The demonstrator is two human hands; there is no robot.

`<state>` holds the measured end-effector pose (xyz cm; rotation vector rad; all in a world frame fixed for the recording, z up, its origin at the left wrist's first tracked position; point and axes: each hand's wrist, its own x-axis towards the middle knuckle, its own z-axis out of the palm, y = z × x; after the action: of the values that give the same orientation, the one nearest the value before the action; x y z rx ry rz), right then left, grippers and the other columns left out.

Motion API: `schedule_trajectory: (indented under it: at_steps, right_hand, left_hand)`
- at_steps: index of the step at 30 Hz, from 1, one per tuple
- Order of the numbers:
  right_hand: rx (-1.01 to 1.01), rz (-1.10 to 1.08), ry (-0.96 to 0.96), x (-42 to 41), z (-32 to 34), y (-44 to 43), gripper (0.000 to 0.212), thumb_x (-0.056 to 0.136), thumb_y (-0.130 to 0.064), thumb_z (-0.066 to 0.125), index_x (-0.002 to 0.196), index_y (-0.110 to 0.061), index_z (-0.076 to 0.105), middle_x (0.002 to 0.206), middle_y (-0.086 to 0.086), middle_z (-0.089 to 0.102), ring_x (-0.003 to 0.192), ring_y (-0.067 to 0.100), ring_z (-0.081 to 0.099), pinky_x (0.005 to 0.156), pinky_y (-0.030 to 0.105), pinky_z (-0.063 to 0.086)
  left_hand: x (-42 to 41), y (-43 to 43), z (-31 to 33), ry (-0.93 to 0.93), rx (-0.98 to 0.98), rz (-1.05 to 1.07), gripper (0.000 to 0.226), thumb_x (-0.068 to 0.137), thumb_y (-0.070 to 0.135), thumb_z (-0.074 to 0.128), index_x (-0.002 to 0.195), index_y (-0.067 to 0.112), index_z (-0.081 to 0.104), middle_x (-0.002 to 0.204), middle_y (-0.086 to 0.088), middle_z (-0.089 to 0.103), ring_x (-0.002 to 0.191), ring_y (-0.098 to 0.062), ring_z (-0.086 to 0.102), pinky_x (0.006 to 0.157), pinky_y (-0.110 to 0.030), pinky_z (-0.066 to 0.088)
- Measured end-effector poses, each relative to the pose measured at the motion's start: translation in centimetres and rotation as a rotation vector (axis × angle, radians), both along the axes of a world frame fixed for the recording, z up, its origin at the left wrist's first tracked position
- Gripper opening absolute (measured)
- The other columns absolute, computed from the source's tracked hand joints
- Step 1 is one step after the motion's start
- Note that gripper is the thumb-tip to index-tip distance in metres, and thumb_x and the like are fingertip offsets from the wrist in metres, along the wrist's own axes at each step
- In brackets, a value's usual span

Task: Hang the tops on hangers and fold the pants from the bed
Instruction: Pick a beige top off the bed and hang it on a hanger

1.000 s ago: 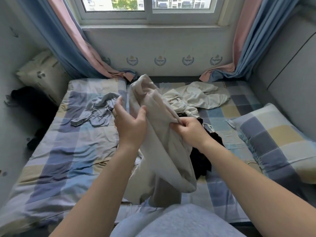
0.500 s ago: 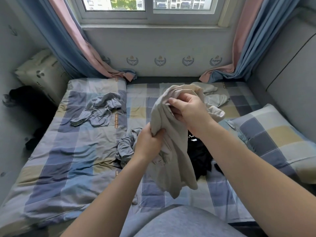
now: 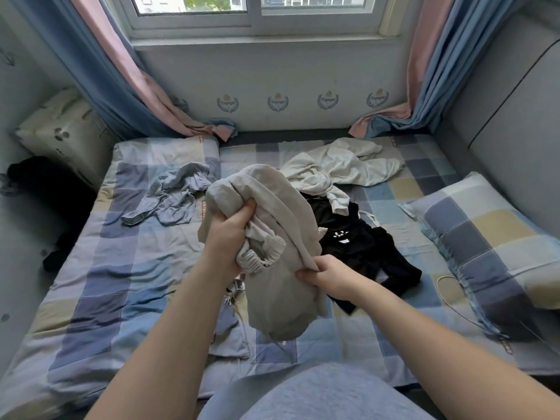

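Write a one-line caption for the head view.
Left hand and right hand grip beige pants over the bed beside a black garment.

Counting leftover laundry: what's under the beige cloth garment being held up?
Under the beige cloth garment, the checked bedsheet and a scrap of pale grey fabric show. The crumpled black garment runs behind its right edge. Whatever else lies beneath is covered.
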<state>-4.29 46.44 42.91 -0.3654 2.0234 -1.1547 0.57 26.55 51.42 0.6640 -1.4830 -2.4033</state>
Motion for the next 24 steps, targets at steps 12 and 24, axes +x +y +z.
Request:
schedule_trajectory:
  at_steps: [12,24]
  right_hand:
    - [-0.214,-0.305,0.287,-3.3,8.7,-0.9,0.031,0.102,-0.008,0.048,0.079,0.008,0.058,0.072,0.007,0.051,0.066,0.011,0.047,0.063,0.029,0.038]
    - [-0.275,-0.471,0.139,-5.5,9.4,-0.5,0.035,0.101,-0.031,0.058,0.089,0.0,0.066,0.082,0.008,0.064,0.074,0.015,0.062,0.069,0.031,0.051]
  left_hand:
    - [1.6,-0.2,-2.8,-0.265,-0.524,-0.34,0.068,0.072,0.057,0.083,0.128,0.029,0.057,0.122,0.012,0.066,0.116,-0.012,0.063,0.084,-0.025,0.057]
    - [1.4,3.3,-4.1,-0.093,-0.701,-0.246,0.022,0.079,0.018,0.045,0.074,0.014,0.066,0.059,0.008,0.056,0.055,-0.012,0.048,0.055,-0.034,0.039]
